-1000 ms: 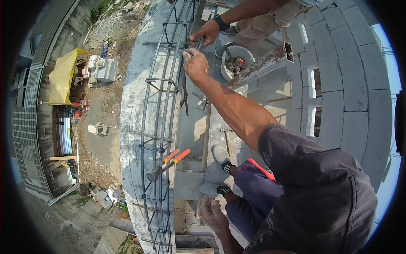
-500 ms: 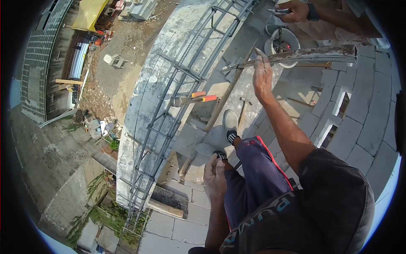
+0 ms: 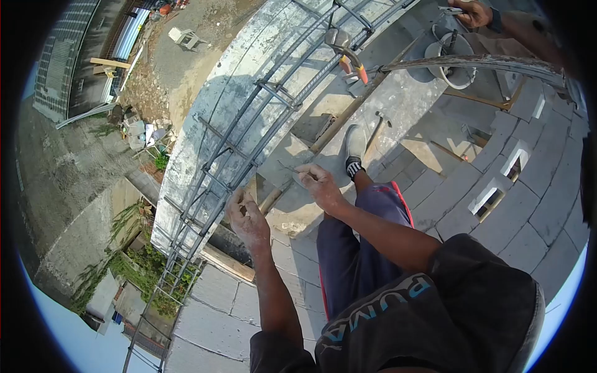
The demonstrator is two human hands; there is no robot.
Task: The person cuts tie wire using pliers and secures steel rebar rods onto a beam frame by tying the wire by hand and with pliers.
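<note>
A cage of steel rebar (image 3: 231,148) lies along the top of a pale concrete beam (image 3: 186,146). My left hand (image 3: 249,224) is raised beside the cage, thumb and fingers apart with nothing visible between them. To its right, my right hand (image 3: 318,185) pinches what looks like a short thin wire (image 3: 287,167) between thumb and fingertips. Higher up, pincers (image 3: 348,55) with red-orange handles rest on the rebar, away from both hands. A hammer (image 3: 377,127) lies beside my shoe.
A co-worker's hand (image 3: 474,12) holds a small metal object at the upper right, near a bucket (image 3: 460,59). A long weathered bar (image 3: 485,61) crosses there. Grey blockwork (image 3: 528,205) with slots stands right. Beyond the beam, ground (image 3: 177,68) lies far below.
My right hand has come down from near the long bar toward the rebar and now pinches the wire. My left hand has moved out toward the cage. The view has shifted.
</note>
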